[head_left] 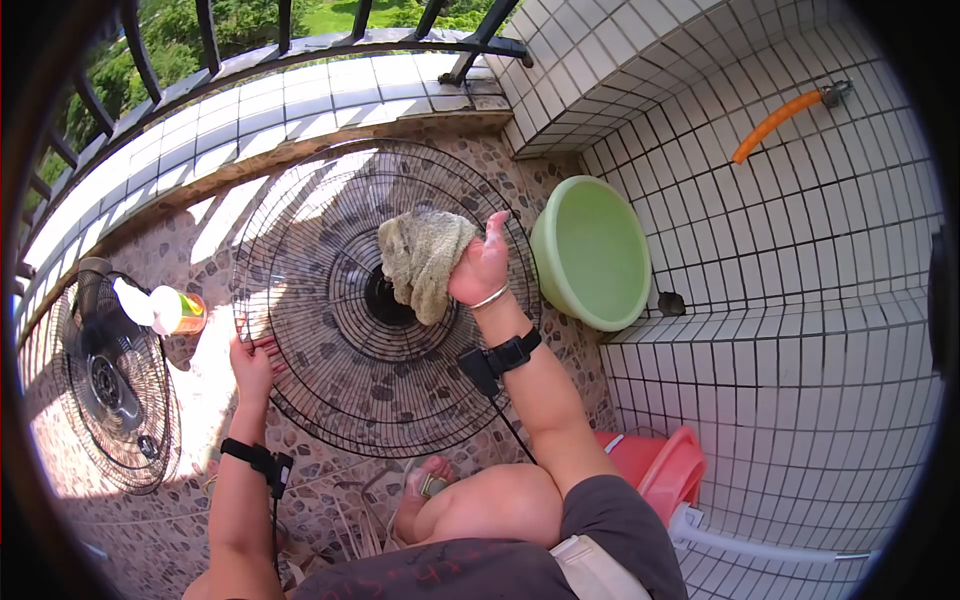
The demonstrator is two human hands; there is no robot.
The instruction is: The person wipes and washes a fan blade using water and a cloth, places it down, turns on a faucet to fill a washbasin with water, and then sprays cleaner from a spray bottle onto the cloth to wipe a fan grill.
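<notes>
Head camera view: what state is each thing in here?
Cloth: bunched, covering the right hand's fingers
Large fan grille: partly sunlit, the left hand at its rim
Fan part: apart from the large grille
Bottle: white top on
Green basin: open, contents unclear
Orange hose: no flow visible
Red container: partly hidden

I wear a dark grey short-sleeved T-shirt (450, 572) with red lettering (400, 585) (too blurred to read), a silver bangle (490, 298), and black straps (515, 351) bearing black boxes (478, 370) with thin black cables (512, 432).
</notes>
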